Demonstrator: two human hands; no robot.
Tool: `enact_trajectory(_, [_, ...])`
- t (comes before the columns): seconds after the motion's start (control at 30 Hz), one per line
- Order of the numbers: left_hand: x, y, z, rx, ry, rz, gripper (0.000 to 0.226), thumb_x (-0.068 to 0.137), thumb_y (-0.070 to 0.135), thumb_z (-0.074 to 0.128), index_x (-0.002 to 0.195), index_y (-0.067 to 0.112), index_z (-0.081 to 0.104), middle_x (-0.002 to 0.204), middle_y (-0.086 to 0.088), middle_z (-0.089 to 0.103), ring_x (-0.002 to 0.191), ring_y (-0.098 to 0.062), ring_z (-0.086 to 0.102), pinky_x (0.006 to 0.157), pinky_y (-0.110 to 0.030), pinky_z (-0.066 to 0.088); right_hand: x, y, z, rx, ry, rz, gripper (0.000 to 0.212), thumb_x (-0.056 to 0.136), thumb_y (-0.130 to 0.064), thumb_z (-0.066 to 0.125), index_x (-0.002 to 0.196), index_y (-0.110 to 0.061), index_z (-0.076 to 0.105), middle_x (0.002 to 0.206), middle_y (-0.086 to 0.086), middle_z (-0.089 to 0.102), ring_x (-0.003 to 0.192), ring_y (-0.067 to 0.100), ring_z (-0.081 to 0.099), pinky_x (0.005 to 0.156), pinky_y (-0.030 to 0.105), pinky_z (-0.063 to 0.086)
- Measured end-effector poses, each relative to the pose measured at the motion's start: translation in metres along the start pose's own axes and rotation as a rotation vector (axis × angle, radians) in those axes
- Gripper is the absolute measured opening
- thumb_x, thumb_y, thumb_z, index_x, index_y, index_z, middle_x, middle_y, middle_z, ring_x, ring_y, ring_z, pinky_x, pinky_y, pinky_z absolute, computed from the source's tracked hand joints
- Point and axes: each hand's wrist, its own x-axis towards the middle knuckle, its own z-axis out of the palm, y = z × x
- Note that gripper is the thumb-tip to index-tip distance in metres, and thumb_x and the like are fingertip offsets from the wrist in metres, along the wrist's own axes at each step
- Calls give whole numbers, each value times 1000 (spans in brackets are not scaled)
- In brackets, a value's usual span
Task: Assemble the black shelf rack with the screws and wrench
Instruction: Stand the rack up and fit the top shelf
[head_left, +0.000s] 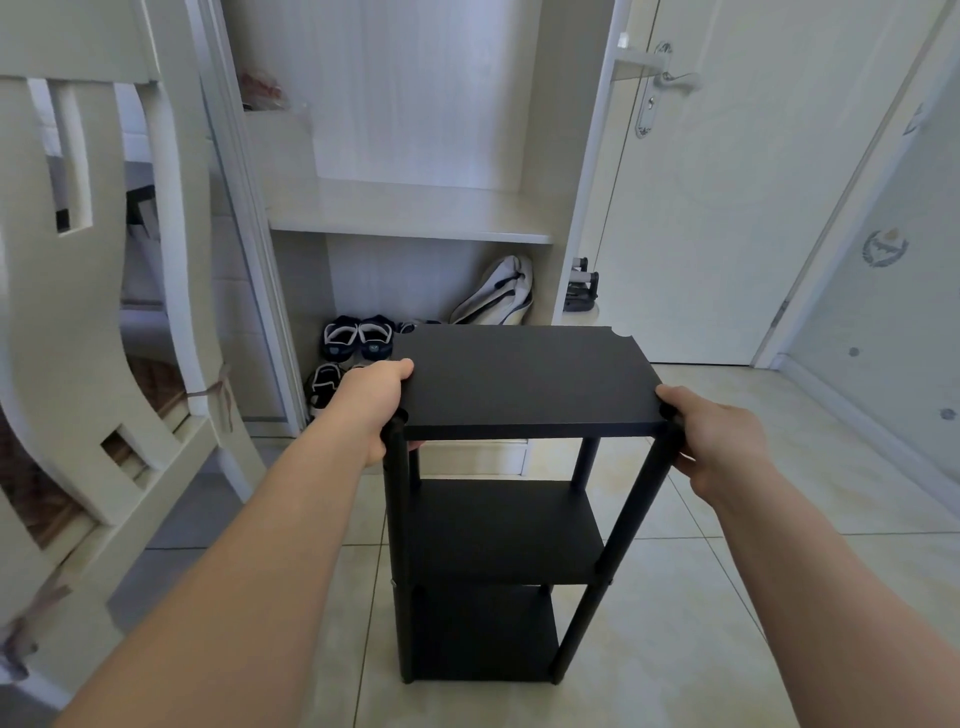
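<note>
A black shelf rack (519, 379) with three boards and round black posts stands upright on the tiled floor in the middle of the view. My left hand (371, 402) grips the left edge of its top board, thumb on top and fingers underneath. My right hand (714, 439) grips the near right corner of the top board by the post. The far right corner of the top board shows an open notch with no post top in it. No screws or wrench are in view.
A white chair (104, 322) stands close on the left. Ahead is an open white cabinet (410, 218) with shoes (358, 338) and a bag (501, 293) at its bottom. A white door (727, 182) is at the right, a wall beyond it.
</note>
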Motion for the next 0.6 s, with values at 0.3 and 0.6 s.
enact_trajectory(0.3, [-2, 0, -2, -58, -31, -11, 26, 96, 38, 59, 111, 18, 60, 104, -10, 70, 94, -30, 69, 83, -52, 59, 1, -3, 2, -36, -14, 18, 29, 87, -33, 76, 90, -9, 59, 89, 9, 57, 83, 26, 53, 96, 48, 54])
enact_trajectory(0.6, [-3, 2, -5, -33, -64, -32, 26, 94, 38, 59, 111, 19, 59, 105, -11, 69, 95, -30, 69, 77, -50, 60, 0, -5, 5, -16, -38, 30, 22, 87, -34, 72, 87, -16, 61, 89, 4, 61, 84, 24, 58, 74, 37, 49])
